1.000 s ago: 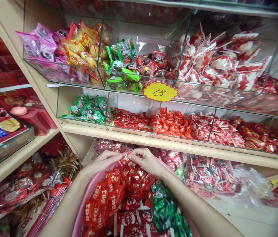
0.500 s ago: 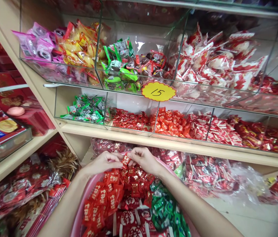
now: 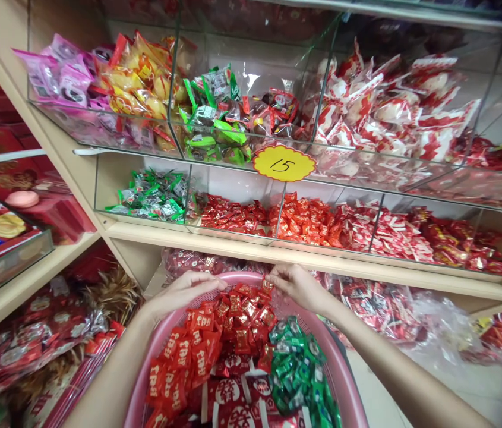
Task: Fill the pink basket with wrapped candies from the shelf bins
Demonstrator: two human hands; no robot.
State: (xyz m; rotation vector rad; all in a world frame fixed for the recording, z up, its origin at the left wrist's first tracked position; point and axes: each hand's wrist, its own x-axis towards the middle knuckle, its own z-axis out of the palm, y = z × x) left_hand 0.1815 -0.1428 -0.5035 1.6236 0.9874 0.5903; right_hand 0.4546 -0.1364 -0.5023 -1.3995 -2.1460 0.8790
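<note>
A pink plastic basket (image 3: 354, 380) below me holds wrapped candies sorted by kind. Red-and-gold candies (image 3: 242, 342) fill its far part, orange-red packets (image 3: 174, 371) its left, green candies (image 3: 297, 362) its right. Dark red packets with white print (image 3: 228, 391) lie at the near middle. My right hand (image 3: 297, 286) pinches a small red candy (image 3: 267, 288) by the far right rim. Over the far left rim, my left hand (image 3: 192, 289) has its fingers stretched out and nothing visible in them; whether it touches the rim I cannot tell.
Ahead, a glass-fronted shelf (image 3: 344, 258) has compartments of wrapped sweets, with a yellow price tag (image 3: 284, 163) marked 15. Bagged goods (image 3: 375, 306) lie under it on the right. Red boxes (image 3: 61, 217) and packets stand on shelves at the left.
My hands have moved apart from where they met over the candies. The right has gone right with the small red candy; the left has let go and drawn slightly left.
</note>
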